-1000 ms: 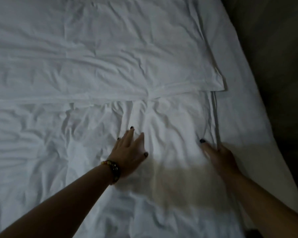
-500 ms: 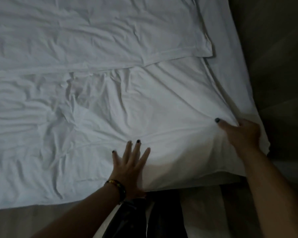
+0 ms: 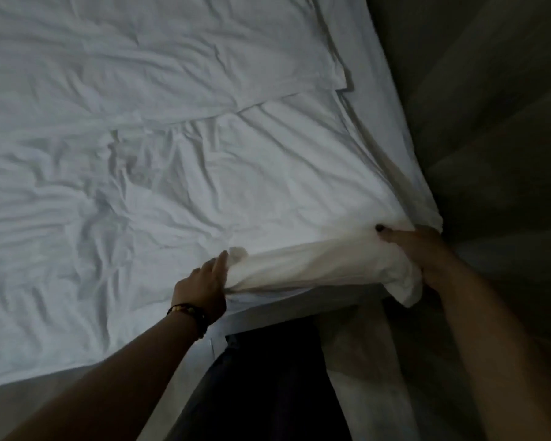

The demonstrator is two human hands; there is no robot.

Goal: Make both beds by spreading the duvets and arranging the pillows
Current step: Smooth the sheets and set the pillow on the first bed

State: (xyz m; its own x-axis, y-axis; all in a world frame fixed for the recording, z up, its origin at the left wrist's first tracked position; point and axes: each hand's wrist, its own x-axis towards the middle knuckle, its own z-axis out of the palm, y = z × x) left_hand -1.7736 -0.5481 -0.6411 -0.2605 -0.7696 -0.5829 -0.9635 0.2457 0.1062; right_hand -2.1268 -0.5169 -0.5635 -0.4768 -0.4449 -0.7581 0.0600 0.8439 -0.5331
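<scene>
A wrinkled white duvet [image 3: 159, 198] covers the bed and fills most of the view. Its near edge is bunched into a thick roll [image 3: 315, 265] between my hands. My left hand [image 3: 204, 284], with a beaded bracelet on the wrist, grips the left end of that roll. My right hand [image 3: 420, 253] grips the duvet's near right corner, which hangs in folds below my fingers. A flat white pillow [image 3: 159, 58] lies further up the bed, its corner near the right edge.
The bed's right side [image 3: 392, 116] drops to a dark floor [image 3: 490, 122]. My dark trouser legs [image 3: 268, 386] stand against the bed's near edge. A pale strip of mattress side [image 3: 77, 396] shows below the duvet at lower left.
Both hands slid back to the bed's near edge. They lay flat on the duvet before; now they grip its edge and corner, gathering it into a roll. The view shifted back from the bed.
</scene>
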